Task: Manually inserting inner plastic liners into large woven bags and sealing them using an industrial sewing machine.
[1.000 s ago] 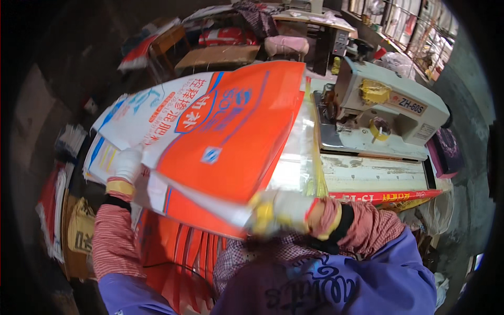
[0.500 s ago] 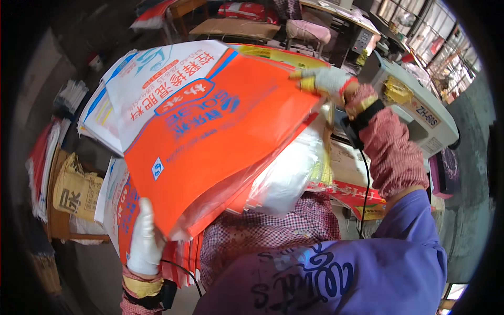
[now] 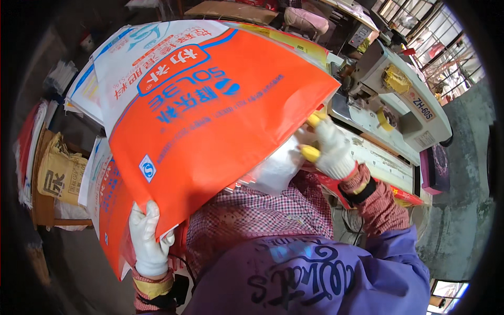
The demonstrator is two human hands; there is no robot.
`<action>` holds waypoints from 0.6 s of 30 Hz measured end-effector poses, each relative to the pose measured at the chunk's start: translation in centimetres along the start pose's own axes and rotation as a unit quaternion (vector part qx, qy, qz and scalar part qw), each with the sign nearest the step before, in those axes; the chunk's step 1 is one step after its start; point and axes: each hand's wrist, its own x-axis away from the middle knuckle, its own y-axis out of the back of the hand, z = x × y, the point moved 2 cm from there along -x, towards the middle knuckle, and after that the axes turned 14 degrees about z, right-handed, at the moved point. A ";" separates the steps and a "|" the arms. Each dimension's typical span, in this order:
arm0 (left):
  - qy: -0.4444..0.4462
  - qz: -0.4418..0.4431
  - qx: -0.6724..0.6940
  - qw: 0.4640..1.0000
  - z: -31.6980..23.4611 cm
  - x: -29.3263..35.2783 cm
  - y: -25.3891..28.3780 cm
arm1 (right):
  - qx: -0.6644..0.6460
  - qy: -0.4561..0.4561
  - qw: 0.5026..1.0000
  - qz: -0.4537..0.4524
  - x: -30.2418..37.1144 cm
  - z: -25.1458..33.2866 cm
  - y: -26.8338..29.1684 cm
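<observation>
A large orange-and-white printed woven sack (image 3: 210, 142) lies across my lap on a pile of similar sacks. My left hand (image 3: 149, 239), in a white glove, pinches its near left corner, thumb on top. At the sack's right edge is my right hand (image 3: 332, 149), in a white glove with yellow fingertips. Its thumb and forefinger are spread apart, and the forefinger tip reaches the sack's edge. Clear plastic film (image 3: 278, 168) shows below that edge, close to the right thumb. The sack hides part of the pile beneath.
A grey-white sewing machine (image 3: 404, 94) with yellow thread stands on a worktable to the right. A purple-black box (image 3: 434, 168) sits beside it. Printed tan sacks (image 3: 62, 170) are stacked on a wooden stand at the left. A pink cushioned seat (image 3: 306, 21) is at the back.
My right hand has left the sack's far right corner and come down nearer, beside its edge. My left hand has closed on the near corner. The sack now lies flatter.
</observation>
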 end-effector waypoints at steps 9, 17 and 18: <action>0.072 0.053 0.028 0.996 1.4 4.0 2.1 | 0.206 -0.050 0.947 0.242 -12.1 0.1 -3.9; 0.077 -0.071 0.060 0.993 5.1 5.2 5.2 | 0.203 -0.016 0.944 0.258 -18.0 2.2 -9.9; 0.077 -0.068 0.059 0.993 5.2 5.1 5.2 | 0.201 -0.018 0.944 0.262 -18.3 2.2 -10.5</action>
